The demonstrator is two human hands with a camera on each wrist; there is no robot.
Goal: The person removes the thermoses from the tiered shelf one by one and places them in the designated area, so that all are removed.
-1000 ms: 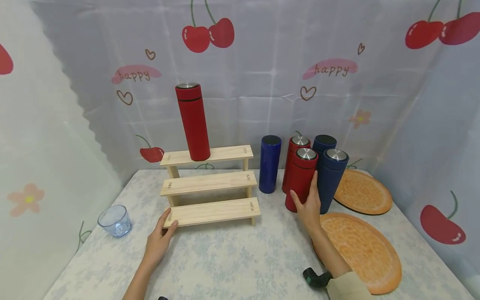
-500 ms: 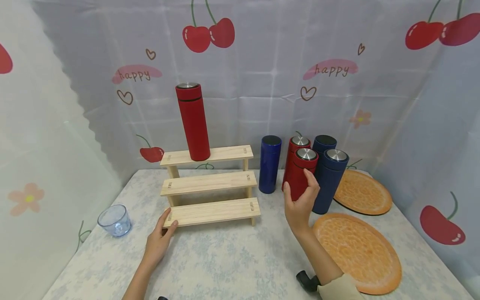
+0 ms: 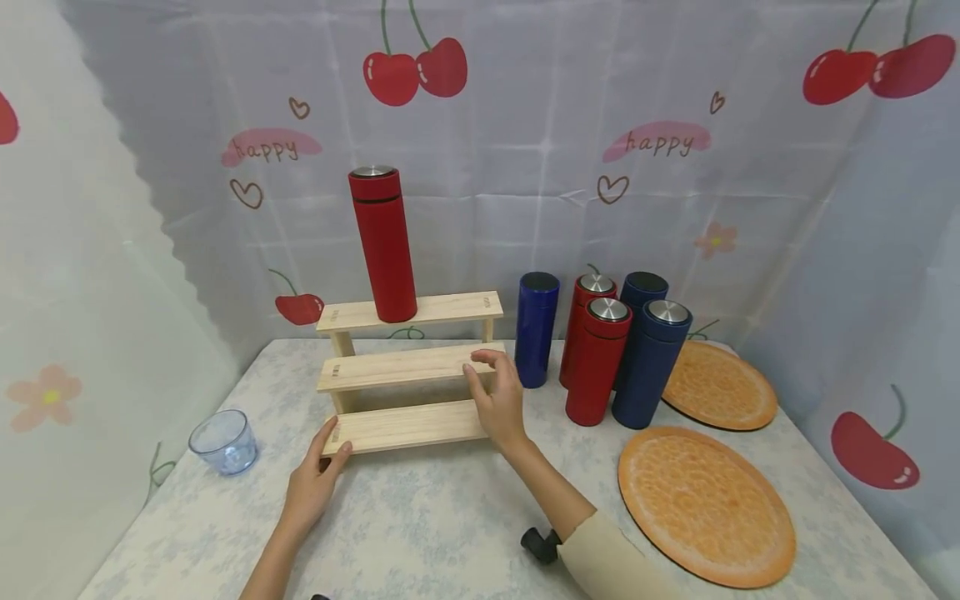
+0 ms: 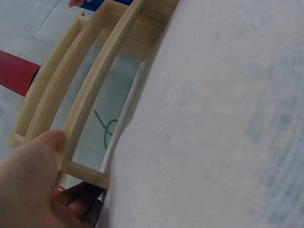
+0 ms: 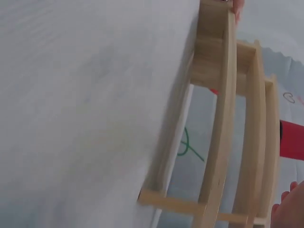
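My left hand (image 3: pixel 309 490) grips the left end of a three-step wooden shelf rack (image 3: pixel 397 367), thumb on the lowest board. In the left wrist view the left hand (image 4: pixel 33 185) has its thumb on the wood and its fingers round the end. A red thermos (image 3: pixel 385 250) with a silver lid stands upright on the top board. Over the right end of the rack hovers my right hand (image 3: pixel 501 407), its fingers loosely bent and holding nothing. Only part of the right hand (image 5: pixel 289 209) shows in the right wrist view.
Right of the rack stands a glossy blue thermos (image 3: pixel 537 329). Beside it cluster red thermoses (image 3: pixel 597 367) and navy thermoses (image 3: pixel 651 367). Two round orange mats (image 3: pixel 705 508) lie at the right. A clear blue glass cup (image 3: pixel 225 443) is at the left. A patterned curtain closes the back.
My right hand has left the front red thermos and moved left to the rack's right end. The left hand keeps its hold on the rack.
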